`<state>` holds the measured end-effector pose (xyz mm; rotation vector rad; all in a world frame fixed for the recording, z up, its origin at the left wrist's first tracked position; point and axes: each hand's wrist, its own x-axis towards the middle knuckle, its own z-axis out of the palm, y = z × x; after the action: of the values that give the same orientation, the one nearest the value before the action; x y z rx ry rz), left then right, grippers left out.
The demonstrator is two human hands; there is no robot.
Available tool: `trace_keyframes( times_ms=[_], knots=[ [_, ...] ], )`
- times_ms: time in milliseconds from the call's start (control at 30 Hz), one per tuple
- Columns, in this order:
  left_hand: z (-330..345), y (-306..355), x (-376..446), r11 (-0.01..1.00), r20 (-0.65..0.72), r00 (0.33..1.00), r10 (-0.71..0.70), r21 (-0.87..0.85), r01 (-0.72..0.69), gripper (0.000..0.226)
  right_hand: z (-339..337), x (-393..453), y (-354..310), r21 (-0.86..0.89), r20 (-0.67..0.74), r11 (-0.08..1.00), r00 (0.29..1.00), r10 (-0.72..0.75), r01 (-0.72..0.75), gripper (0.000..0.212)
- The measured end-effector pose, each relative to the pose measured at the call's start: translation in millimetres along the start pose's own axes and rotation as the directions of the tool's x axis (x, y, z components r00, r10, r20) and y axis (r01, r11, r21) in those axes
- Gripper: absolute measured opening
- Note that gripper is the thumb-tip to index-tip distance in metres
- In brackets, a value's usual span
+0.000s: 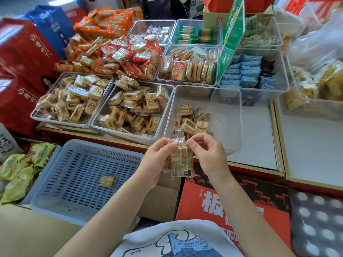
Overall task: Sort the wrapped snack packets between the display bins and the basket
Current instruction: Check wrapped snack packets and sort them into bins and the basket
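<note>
Holding one wrapped snack packet [182, 162] upright in both hands, just in front of the desk [256, 138] edge. Left hand [157, 160] gripping the packet's side and lower end, fingers curled round it. Right hand [206, 154] pinching the crinkled top seal of the wrapper between thumb and fingertips. Hovering just before a clear display bin [230, 112] containing a small pile of similar tan packets at its near left corner. Sitting to the left of that, two fuller bins [100, 117] of tan packets. Lying lower left, below the desk edge, a blue slotted basket [55, 164] with a single small packet [107, 181] resting on its floor. Showing further back, more bins and heaps of red, orange, green and blue packets.
</note>
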<state>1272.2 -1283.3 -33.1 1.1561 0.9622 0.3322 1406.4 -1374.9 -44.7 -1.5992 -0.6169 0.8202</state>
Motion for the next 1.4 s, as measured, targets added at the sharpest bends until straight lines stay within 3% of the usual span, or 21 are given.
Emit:
trace_keyframes(
  times_ms=[233, 500, 800, 967, 1033, 1233, 1333, 1400],
  knots=[
    [-11, -3, -2, 1.000, 0.058, 0.998, 0.008, 0.019, -0.009, 0.023, -2, -6, -1, -0.003, 0.030, 1.000, 0.999, 0.017, -0.017, 0.010],
    [-7, -8, -7, 1.000, 0.029, 0.999, 0.020, 0.001, -0.020, 0.043, 2, -11, -3, 0.022, -0.034, 0.998, 0.998, 0.056, -0.056, 0.014],
    [-12, -11, -8, 1.000, 0.053, 0.999, 0.000, -0.008, 0.000, 0.034, -2, -18, -4, 0.051, -0.020, 0.995, 0.996, 0.086, -0.084, 0.017],
    [-8, -12, -16, 0.998, 0.185, 0.982, -0.034, 0.065, 0.023, 0.052, 0, -15, -4, 0.108, -0.097, 0.986, 0.986, 0.136, -0.126, 0.016],
    [-8, -13, -15, 0.998, 0.135, 0.991, -0.014, 0.057, 0.006, 0.056, 2, -14, -3, 0.122, -0.065, 0.982, 0.986, 0.154, -0.146, 0.013],
    [-16, -12, -7, 0.980, -0.144, 0.988, -0.051, -0.197, 0.022, 0.054, 2, -17, -1, -0.003, 0.152, 0.985, 0.974, 0.169, -0.171, 0.017],
    [-15, -14, -6, 0.972, -0.177, 0.981, -0.083, -0.232, 0.040, 0.065, 2, -18, 2, -0.073, 0.187, 0.987, 0.971, 0.151, -0.140, 0.018],
    [-11, -15, -6, 0.970, -0.176, 0.978, -0.110, -0.236, 0.067, 0.059, 2, -17, 3, -0.090, 0.149, 0.989, 0.980, 0.130, -0.118, 0.015]
  ],
)
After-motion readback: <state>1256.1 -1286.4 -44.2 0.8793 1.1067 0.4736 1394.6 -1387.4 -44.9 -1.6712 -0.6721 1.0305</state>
